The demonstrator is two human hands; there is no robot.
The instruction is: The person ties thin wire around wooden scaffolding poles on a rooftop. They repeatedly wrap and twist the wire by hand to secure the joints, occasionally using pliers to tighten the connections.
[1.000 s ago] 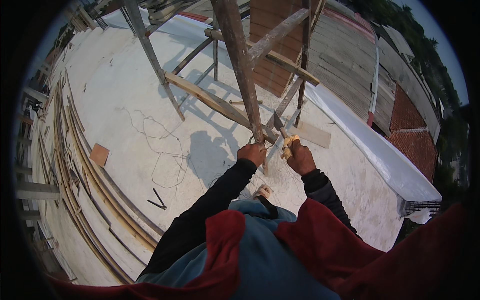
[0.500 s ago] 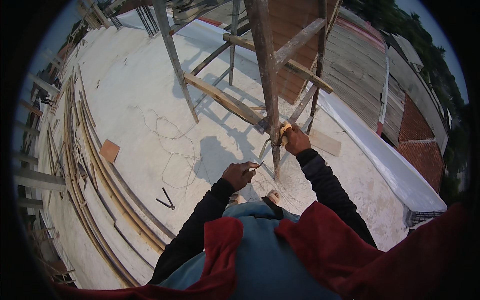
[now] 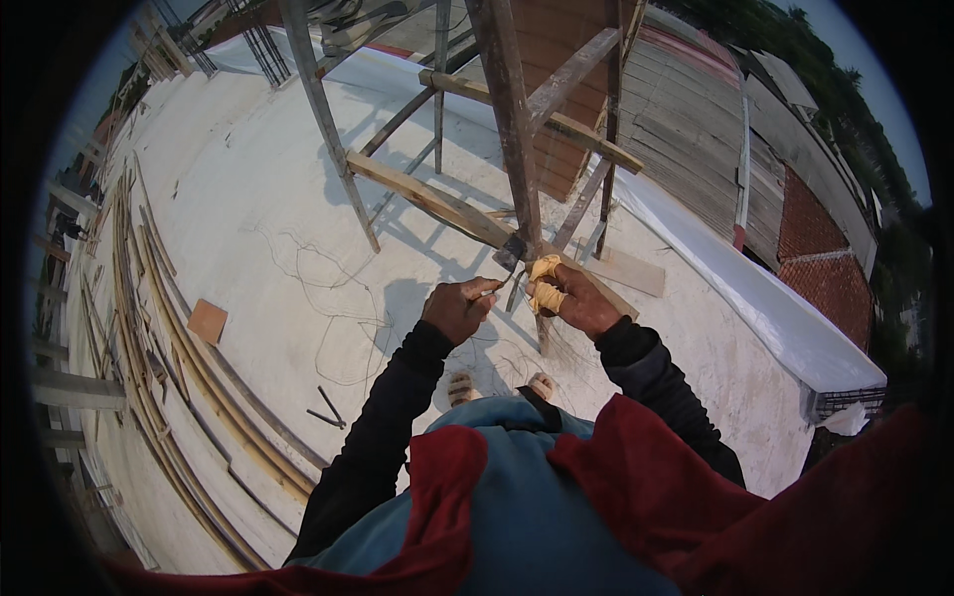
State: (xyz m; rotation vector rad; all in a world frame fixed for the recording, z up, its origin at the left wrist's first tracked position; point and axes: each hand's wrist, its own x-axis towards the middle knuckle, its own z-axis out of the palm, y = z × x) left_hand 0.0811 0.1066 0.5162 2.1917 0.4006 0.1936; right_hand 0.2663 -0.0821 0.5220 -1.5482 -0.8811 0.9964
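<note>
My left hand (image 3: 459, 309) pinches a thin dark rod-like piece close to the leg of a frame. Its tip points toward a dark squarish piece (image 3: 510, 251) at the end of a wooden crossbar (image 3: 427, 195). Just right of it, my right hand (image 3: 586, 302) is closed in front of the brown upright post (image 3: 514, 149). Yellowish cloth-like material (image 3: 548, 296) covers or wraps its fingers; what they grip is hidden. Loose thin wire (image 3: 328, 283) lies in loops on the pale floor, and dark V-shaped pincers (image 3: 328, 409) lie to the left.
Long wooden and metal lengths (image 3: 189, 358) stretch along the left. Beside them lies an orange-brown tile (image 3: 208, 322). A short board (image 3: 626, 270) rests behind the post. White sheeting (image 3: 735, 288) edges the floor at right, with corrugated roofs (image 3: 676, 119) beyond.
My left hand has moved up toward the crossbar's end. My right hand has shifted slightly down and left, showing more of the yellowish material. The view has shifted a little.
</note>
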